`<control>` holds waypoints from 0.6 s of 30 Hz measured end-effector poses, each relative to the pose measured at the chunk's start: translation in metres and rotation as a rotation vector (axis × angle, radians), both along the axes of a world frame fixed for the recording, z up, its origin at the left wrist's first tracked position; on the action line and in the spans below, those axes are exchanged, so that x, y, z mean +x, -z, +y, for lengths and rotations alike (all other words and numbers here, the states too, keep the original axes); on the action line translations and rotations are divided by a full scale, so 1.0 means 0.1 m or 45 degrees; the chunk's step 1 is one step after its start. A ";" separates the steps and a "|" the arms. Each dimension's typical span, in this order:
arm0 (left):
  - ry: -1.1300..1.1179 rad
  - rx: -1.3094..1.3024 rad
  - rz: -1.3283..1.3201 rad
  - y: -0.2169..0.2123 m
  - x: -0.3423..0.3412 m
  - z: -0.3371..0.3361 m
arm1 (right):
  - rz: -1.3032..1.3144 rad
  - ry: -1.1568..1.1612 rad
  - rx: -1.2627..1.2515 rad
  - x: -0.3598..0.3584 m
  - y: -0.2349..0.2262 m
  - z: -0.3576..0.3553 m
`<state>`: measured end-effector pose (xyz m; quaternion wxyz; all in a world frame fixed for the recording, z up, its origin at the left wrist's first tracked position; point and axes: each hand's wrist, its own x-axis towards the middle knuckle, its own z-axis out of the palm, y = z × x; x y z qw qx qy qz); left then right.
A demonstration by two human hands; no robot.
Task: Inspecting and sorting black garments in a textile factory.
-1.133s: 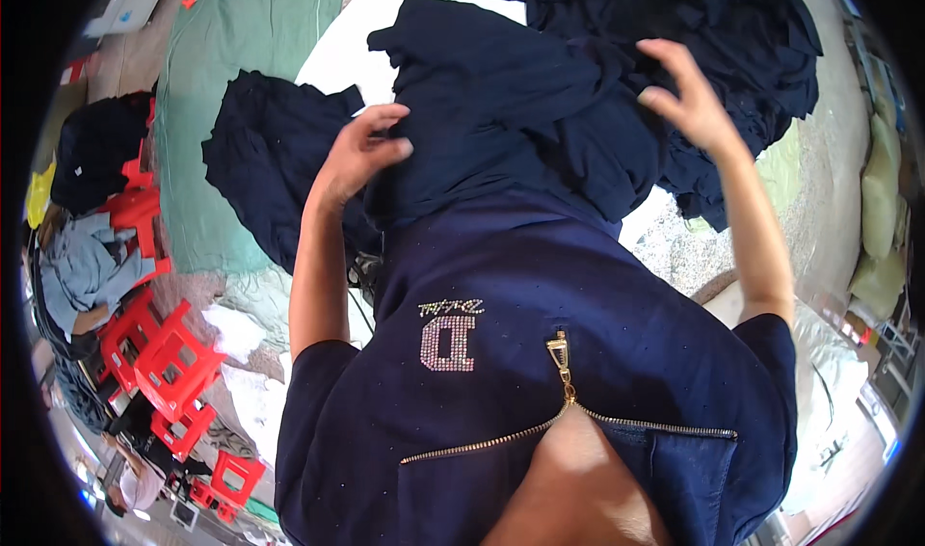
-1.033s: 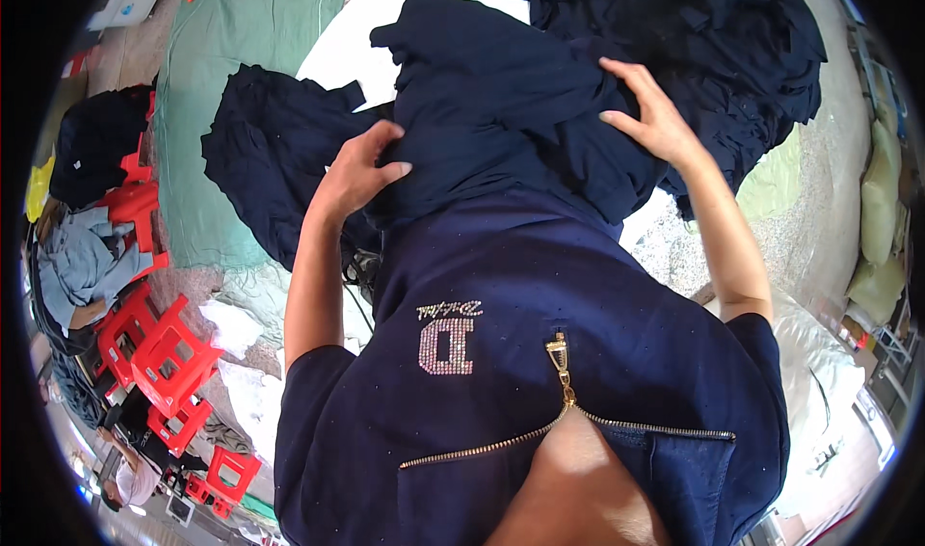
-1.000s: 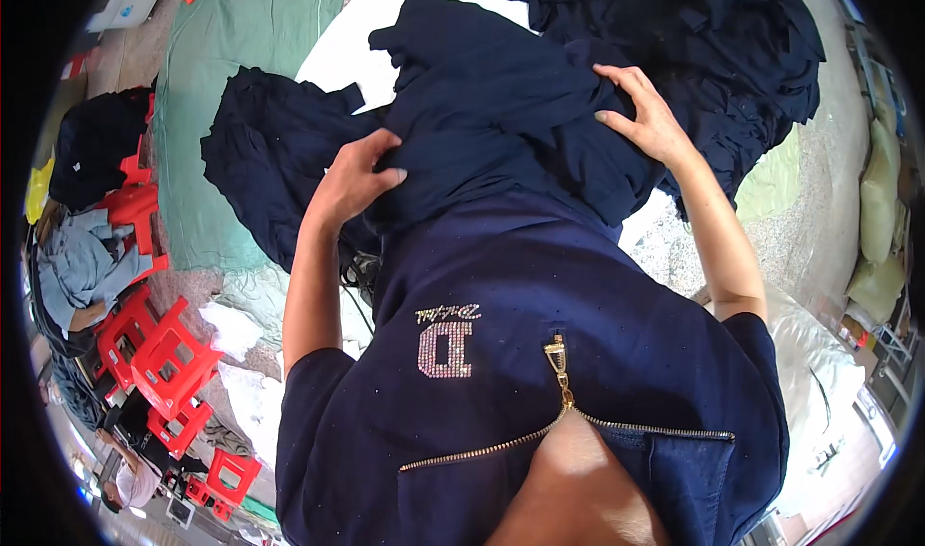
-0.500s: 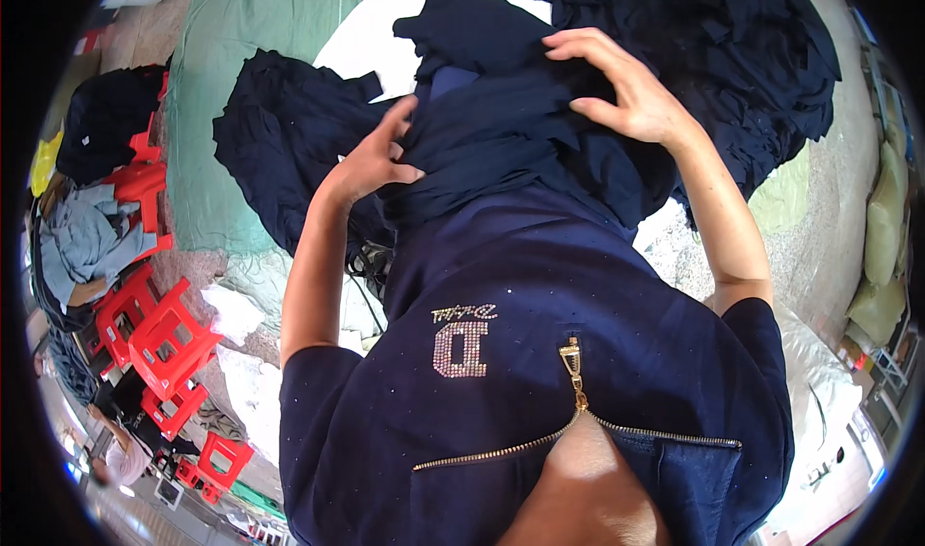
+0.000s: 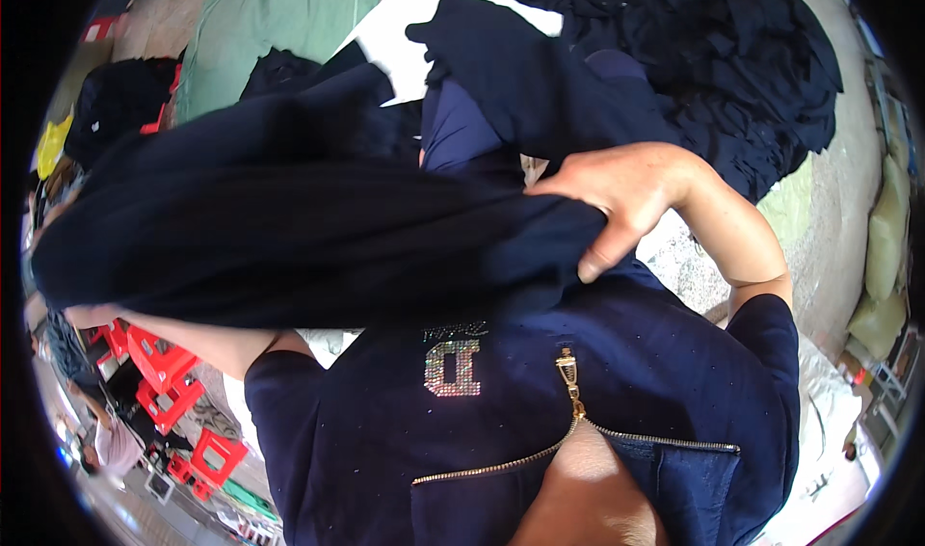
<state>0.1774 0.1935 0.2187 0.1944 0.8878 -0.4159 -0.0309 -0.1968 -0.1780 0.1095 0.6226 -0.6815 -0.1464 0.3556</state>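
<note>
A dark navy piece of cloth (image 5: 318, 247) is stretched sideways in front of my chest, partly blurred. My right hand (image 5: 631, 199) grips its right end, thumb on the near side and fingers tucked into the fabric. Far out to the left, my left hand (image 5: 89, 317) holds the other end; most of its fingers are hidden by the cloth. Beyond the stretched piece, another dark cloth (image 5: 501, 64) lies over my lap. A large heap of dark fabric (image 5: 723, 74) is at the far right, and a smaller dark heap (image 5: 279, 72) at the left is mostly covered.
A white sheet (image 5: 395, 35) and a green cloth (image 5: 279, 16) lie on the floor ahead. Red plastic stools (image 5: 164, 358) stand at the left, near a dark bundle (image 5: 120, 107). Another person (image 5: 118, 450) is at the lower left. Pale green sacks (image 5: 882, 247) line the right side.
My left hand has swung far left, drawing the dark cloth out across my front. My right hand has come down and nearer, and now grips the cloth's right end.
</note>
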 end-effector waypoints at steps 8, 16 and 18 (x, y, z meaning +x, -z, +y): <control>0.071 -1.185 -0.019 0.19 -0.16 -1.05 | -0.926 1.935 -0.664 -1.03 -1.09 -0.34; 0.638 -0.360 -0.308 0.90 -1.52 -1.43 | -1.079 0.934 -2.428 -1.58 -0.45 -1.07; 0.845 -0.175 -0.160 1.15 -1.92 -1.47 | -0.827 0.869 -2.204 -1.78 0.13 -1.14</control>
